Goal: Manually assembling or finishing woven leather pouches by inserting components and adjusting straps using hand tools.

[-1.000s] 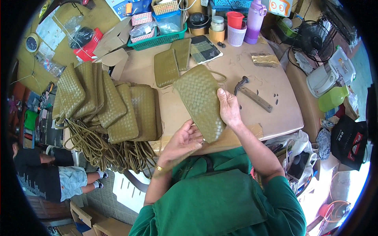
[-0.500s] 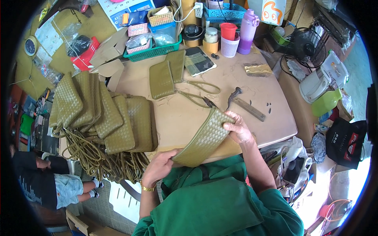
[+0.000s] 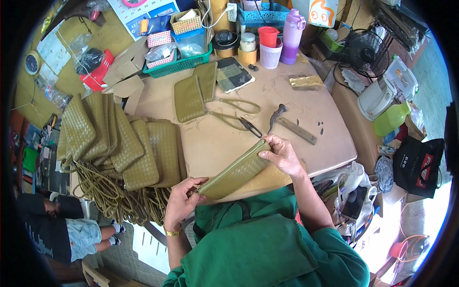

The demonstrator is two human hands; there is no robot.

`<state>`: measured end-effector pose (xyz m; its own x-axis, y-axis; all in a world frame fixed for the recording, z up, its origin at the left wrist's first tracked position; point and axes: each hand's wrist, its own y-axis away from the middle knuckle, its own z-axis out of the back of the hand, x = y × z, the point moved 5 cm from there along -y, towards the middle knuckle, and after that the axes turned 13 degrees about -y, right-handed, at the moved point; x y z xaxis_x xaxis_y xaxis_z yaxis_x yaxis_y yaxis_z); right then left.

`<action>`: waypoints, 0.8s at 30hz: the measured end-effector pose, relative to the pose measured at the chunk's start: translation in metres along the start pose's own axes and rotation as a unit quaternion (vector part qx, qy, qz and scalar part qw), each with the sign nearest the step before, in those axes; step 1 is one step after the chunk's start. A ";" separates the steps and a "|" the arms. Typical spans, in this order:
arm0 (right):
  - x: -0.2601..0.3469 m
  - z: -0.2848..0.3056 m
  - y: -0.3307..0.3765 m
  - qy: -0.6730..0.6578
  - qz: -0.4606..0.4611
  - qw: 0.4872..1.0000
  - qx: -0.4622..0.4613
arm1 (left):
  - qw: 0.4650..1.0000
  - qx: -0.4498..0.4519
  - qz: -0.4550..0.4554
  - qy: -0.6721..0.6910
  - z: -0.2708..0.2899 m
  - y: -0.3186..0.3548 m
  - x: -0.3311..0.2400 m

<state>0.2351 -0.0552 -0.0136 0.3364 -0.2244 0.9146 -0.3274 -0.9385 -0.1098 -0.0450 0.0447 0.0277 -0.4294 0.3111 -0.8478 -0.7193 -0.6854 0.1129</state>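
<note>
Between my two hands is an olive woven zip pouch [image 3: 236, 176], tilted so that its zipped top edge faces up. My left hand [image 3: 184, 195] pinches its near left end. At the far right corner my right hand [image 3: 282, 155] grips it, thumb on the woven face. Just beyond the pouch lie small black thread snips [image 3: 250, 127], next to the wrist straps of two flat olive pouches [image 3: 189, 98]. A hammer [image 3: 277, 115] with a dark head and a wooden bar [image 3: 297, 130] rest to the right of the snips.
Many more olive pouches [image 3: 138, 153] are piled at the table's left, their straps [image 3: 103, 191] hanging over the edge. Along the back stand a green basket [image 3: 177, 67], cups [image 3: 270, 52] and a purple bottle [image 3: 291, 38]. A person [image 3: 57, 234] is at the lower left.
The pouch has tipped, so its zipped edge now shows on top and less of its woven face is seen. My left hand has shifted slightly left. The snips are now fully visible.
</note>
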 end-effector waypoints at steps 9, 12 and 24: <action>-0.004 0.005 0.002 0.200 0.028 0.969 -0.141 | 0.993 -0.070 -0.026 -0.093 -0.019 -0.005 0.011; -0.002 0.007 0.004 0.312 0.042 0.939 -0.140 | 0.993 -0.091 -0.004 -0.080 -0.021 -0.004 0.000; 0.034 -0.001 -0.040 0.148 0.006 0.986 -0.072 | 0.924 -0.357 -0.127 -0.050 0.086 0.026 -0.061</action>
<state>0.2588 -0.0254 0.0217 0.0664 -0.1297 0.9893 -0.4589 -0.8844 -0.0851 -0.0847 0.0645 0.1269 -0.3702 0.5558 -0.7443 -0.2756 -0.8309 -0.4834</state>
